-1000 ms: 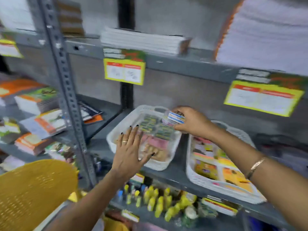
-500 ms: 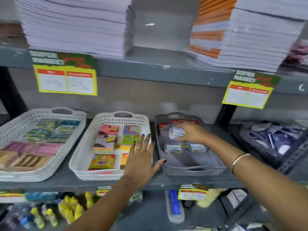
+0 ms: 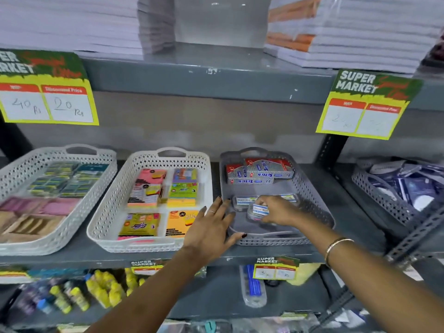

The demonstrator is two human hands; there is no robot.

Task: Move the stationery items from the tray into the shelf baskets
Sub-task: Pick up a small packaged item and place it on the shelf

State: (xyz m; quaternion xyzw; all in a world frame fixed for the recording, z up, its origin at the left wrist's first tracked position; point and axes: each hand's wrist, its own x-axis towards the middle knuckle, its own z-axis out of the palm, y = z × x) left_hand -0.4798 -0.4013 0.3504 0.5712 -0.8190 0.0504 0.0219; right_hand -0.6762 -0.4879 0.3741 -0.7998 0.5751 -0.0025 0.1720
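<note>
My right hand [image 3: 276,211] is low inside the grey basket [image 3: 314,200] on the middle shelf, shut on a small clear box with a blue-white label [image 3: 258,211]. Two similar small boxes [image 3: 242,201] lie just behind it on the basket floor. Red and silver staple cartons [image 3: 259,170] fill the basket's back. My left hand [image 3: 211,230] is spread flat with fingers apart over the gap between the grey basket and the white basket of sticky notes [image 3: 108,212], its thumb touching the grey basket's front left corner.
A second white basket [image 3: 14,174] with pink and tan pads stands at far left. A dark mesh basket [image 3: 374,188] of packets sits at right. Price cards hang from the shelf above. Yellow glue bottles [image 3: 105,289] fill the lower shelf.
The view swung right from the white baskets to the grey one. My right hand carried the small box down onto the grey basket's floor; my left hand followed to its corner.
</note>
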